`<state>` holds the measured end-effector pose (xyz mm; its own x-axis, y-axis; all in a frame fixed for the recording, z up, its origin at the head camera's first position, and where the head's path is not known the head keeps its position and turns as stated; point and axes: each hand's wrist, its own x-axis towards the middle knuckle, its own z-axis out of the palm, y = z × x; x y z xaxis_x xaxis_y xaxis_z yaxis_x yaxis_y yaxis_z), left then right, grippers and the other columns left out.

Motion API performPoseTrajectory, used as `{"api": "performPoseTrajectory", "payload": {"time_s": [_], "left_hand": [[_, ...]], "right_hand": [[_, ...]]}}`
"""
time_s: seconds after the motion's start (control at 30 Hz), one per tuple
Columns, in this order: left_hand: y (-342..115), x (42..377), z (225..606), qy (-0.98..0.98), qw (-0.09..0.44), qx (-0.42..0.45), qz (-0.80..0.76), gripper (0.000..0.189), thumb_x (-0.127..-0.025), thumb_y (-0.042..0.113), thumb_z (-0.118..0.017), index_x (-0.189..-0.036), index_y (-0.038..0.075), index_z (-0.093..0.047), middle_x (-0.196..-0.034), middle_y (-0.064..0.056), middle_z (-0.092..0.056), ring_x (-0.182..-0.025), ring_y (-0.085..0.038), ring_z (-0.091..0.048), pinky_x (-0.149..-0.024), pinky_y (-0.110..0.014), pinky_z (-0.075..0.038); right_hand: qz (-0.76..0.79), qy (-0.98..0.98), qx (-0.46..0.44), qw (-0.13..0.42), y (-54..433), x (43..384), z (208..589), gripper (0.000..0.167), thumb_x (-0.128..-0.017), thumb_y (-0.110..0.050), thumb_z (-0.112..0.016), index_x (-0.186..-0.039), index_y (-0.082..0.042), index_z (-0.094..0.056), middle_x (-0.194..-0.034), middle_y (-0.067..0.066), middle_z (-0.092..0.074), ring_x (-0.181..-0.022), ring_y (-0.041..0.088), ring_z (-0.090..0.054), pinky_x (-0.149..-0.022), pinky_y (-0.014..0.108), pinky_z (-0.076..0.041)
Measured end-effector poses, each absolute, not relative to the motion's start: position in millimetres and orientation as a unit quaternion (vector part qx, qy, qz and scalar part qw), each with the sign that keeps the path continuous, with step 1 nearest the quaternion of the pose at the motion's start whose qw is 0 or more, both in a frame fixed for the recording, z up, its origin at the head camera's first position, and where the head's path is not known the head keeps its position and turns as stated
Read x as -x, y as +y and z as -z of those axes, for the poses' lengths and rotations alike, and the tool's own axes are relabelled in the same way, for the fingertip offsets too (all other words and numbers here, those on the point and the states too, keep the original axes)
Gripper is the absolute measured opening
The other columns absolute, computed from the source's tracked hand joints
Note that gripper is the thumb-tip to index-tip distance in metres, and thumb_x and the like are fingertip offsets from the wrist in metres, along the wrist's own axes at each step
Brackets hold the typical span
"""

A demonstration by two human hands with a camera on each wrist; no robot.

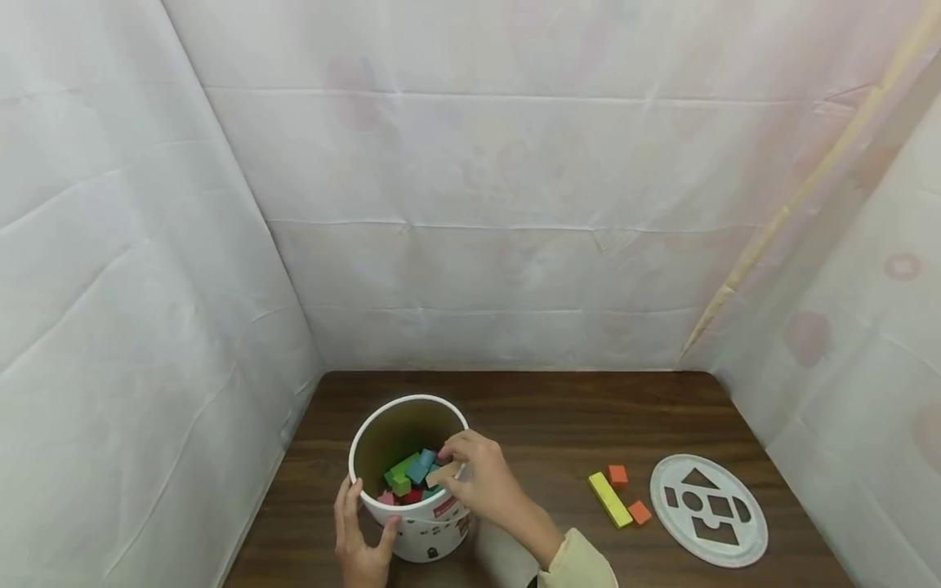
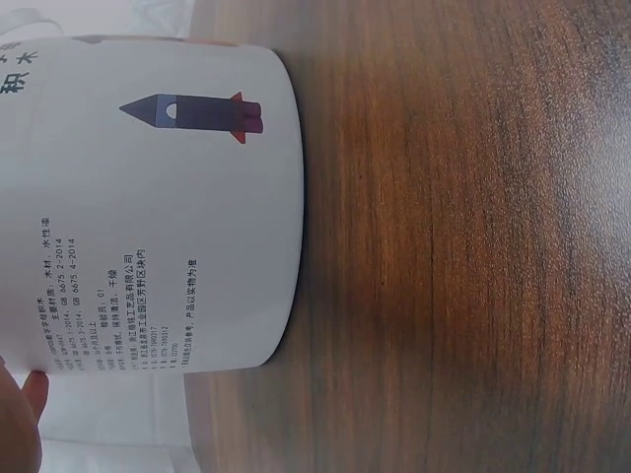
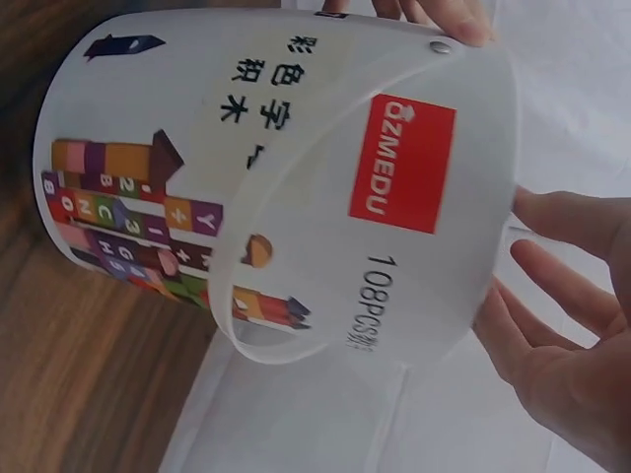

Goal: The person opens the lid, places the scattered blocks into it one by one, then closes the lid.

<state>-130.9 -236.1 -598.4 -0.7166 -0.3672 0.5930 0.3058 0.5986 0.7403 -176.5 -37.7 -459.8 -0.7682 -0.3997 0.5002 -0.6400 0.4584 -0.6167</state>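
Observation:
A white bucket (image 1: 422,531) of coloured building blocks stands upright on the table, with green, blue, red and pink blocks (image 1: 412,474) inside. My left hand (image 1: 362,539) holds its near left side, fingers at the rim and thumb on the front wall. Over the right part of the rim, my right hand (image 1: 481,478) pinches a plain wooden block (image 1: 443,474) between thumb and fingers. The right wrist view shows the bucket's printed wall and handle (image 3: 237,315), with the right fingers reaching over the rim, their tips hidden inside.
On the dark wooden table (image 1: 544,425), a yellow block (image 1: 610,500) and two orange blocks, one orange block (image 1: 617,475) farther back, lie to the right. Beside them is a round white lid (image 1: 665,514) with shaped holes. White sheeting (image 1: 478,269) surrounds the table's back and sides.

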Motion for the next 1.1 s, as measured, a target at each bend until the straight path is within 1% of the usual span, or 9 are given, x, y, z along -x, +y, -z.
{"api": "performPoseTrajectory", "payload": {"time_s": [0.1, 0.2, 0.3, 0.47, 0.6, 0.73, 0.87, 0.97, 1.1], "left_hand": [[-235, 131, 598, -0.813, 0.374, -0.024, 0.445, 0.084, -0.069, 0.008, -0.082, -0.142, 0.009, -0.040, -0.144, -0.018, -0.035, -0.119, -0.039, -0.043, -0.096, -0.007, -0.030], [-234, 130, 599, -0.813, 0.374, -0.029, 0.445, 0.084, -0.068, 0.007, -0.082, -0.142, 0.010, -0.040, -0.144, -0.017, -0.035, -0.120, -0.038, -0.043, -0.097, -0.012, -0.034], [-234, 130, 598, -0.811, 0.375, -0.029, 0.449, 0.084, -0.069, 0.008, -0.082, -0.142, 0.009, -0.040, -0.144, -0.017, -0.035, -0.121, -0.037, -0.043, -0.098, -0.014, -0.035], [-234, 131, 599, -0.799, 0.394, -0.014, 0.455, 0.083, -0.067, 0.008, -0.082, -0.140, 0.005, -0.042, -0.143, -0.020, -0.036, -0.123, -0.031, -0.042, -0.098, -0.009, -0.031], [-234, 133, 600, -0.796, 0.402, -0.007, 0.452, 0.084, -0.066, 0.008, -0.082, -0.140, 0.005, -0.042, -0.142, -0.021, -0.037, -0.123, -0.026, -0.041, -0.096, -0.007, -0.030], [-236, 133, 601, -0.801, 0.393, -0.011, 0.452, 0.085, -0.067, 0.008, -0.082, -0.142, 0.007, -0.041, -0.144, -0.018, -0.036, -0.123, -0.027, -0.041, -0.096, -0.007, -0.030], [-236, 134, 602, -0.799, 0.393, -0.009, 0.455, 0.084, -0.068, 0.008, -0.082, -0.141, 0.006, -0.041, -0.144, -0.016, -0.037, -0.124, -0.022, -0.040, -0.095, -0.007, -0.030], [-235, 134, 601, -0.799, 0.391, -0.009, 0.457, 0.083, -0.068, 0.008, -0.082, -0.141, 0.005, -0.042, -0.144, -0.016, -0.037, -0.124, -0.019, -0.040, -0.094, -0.006, -0.030], [-235, 133, 600, -0.798, 0.390, -0.010, 0.459, 0.084, -0.067, 0.007, -0.082, -0.141, 0.005, -0.042, -0.144, -0.016, -0.036, -0.124, -0.021, -0.040, -0.093, -0.007, -0.030]], "right_hand": [[-0.418, -0.847, -0.306, 0.117, -33, 175, 453, 0.018, -0.076, -0.008, -0.077, -0.092, -0.012, -0.070, -0.098, -0.001, -0.063, -0.090, 0.009, -0.058, -0.074, 0.023, -0.052], [-0.423, -0.847, -0.303, 0.113, -26, 171, 450, 0.019, -0.077, -0.008, -0.076, -0.094, -0.012, -0.069, -0.101, 0.001, -0.063, -0.092, 0.012, -0.058, -0.073, 0.025, -0.053], [-0.424, -0.849, -0.290, 0.122, -16, 170, 448, 0.022, -0.076, -0.006, -0.077, -0.096, -0.011, -0.069, -0.103, 0.001, -0.063, -0.095, 0.015, -0.059, -0.074, 0.028, -0.054], [-0.416, -0.860, -0.260, 0.142, 5, 168, 449, 0.026, -0.074, -0.003, -0.078, -0.097, -0.009, -0.069, -0.102, 0.001, -0.064, -0.098, 0.018, -0.060, -0.076, 0.034, -0.054], [-0.405, -0.869, -0.233, 0.163, 22, 168, 454, 0.028, -0.071, -0.003, -0.080, -0.094, -0.013, -0.069, -0.098, 0.000, -0.064, -0.092, 0.017, -0.061, -0.070, 0.029, -0.054], [-0.394, -0.880, -0.203, 0.170, 35, 168, 463, 0.030, -0.069, -0.004, -0.082, -0.093, -0.016, -0.069, -0.096, -0.004, -0.063, -0.090, 0.015, -0.061, -0.068, 0.026, -0.052], [-0.384, -0.891, -0.174, 0.169, 46, 168, 471, 0.031, -0.068, -0.004, -0.083, -0.092, -0.017, -0.069, -0.095, -0.007, -0.063, -0.091, 0.015, -0.061, -0.071, 0.031, -0.053], [-0.381, -0.895, -0.160, 0.170, 54, 169, 478, 0.031, -0.067, -0.004, -0.083, -0.091, -0.017, -0.069, -0.095, -0.005, -0.064, -0.093, 0.018, -0.062, -0.075, 0.036, -0.053], [-0.380, -0.897, -0.149, 0.172, 64, 170, 488, 0.031, -0.067, -0.002, -0.083, -0.090, -0.016, -0.068, -0.093, -0.002, -0.065, -0.091, 0.021, -0.063, -0.076, 0.040, -0.053]]}}
